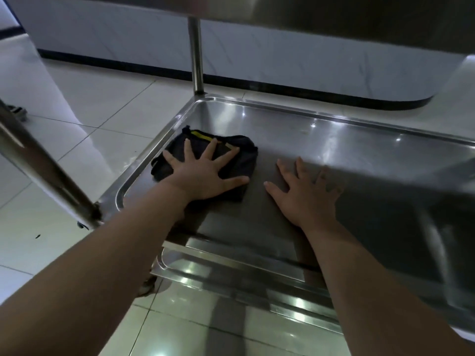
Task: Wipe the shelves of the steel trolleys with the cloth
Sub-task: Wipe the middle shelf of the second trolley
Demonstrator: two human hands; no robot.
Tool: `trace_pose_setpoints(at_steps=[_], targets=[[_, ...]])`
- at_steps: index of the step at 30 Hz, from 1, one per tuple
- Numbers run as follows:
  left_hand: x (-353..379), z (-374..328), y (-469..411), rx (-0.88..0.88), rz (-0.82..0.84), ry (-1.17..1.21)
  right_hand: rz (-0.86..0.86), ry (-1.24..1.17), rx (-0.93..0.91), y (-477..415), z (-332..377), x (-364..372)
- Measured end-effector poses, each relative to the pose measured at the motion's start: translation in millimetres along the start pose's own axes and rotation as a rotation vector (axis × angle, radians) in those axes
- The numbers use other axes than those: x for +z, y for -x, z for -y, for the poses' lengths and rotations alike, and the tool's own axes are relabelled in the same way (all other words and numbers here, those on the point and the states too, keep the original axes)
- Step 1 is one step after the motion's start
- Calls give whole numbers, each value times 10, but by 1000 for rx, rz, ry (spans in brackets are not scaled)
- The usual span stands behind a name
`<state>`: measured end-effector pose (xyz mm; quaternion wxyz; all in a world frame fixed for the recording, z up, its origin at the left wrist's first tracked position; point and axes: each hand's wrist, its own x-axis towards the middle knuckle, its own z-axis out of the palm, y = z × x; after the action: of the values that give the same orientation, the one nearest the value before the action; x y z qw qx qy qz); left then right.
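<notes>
A dark cloth (239,156) with a yellow stripe lies bunched near the left end of a steel trolley shelf (334,142). My left hand (203,173) presses flat on the cloth with its fingers spread. To the right of it, my right hand (305,194) rests flat on the bare steel, fingers spread, holding nothing. Both forearms reach in from the near edge. The shelf has a raised rim and rounded corners.
Another steel shelf (359,21) hangs overhead across the top of the view. Upright posts stand at the far left corner (196,52) and the near left corner (46,170). A lower shelf (231,276) shows beneath. A caster (15,111) and a pale tiled floor (77,104) lie left.
</notes>
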<state>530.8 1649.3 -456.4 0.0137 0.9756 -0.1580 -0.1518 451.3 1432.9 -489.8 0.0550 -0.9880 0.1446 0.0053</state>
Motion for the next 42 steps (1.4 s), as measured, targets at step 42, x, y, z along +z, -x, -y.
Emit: trace_pose_setpoints(at_steps=[42], targets=[[531, -939, 706, 239, -109, -78, -41, -67, -99, 219, -1375, -127]])
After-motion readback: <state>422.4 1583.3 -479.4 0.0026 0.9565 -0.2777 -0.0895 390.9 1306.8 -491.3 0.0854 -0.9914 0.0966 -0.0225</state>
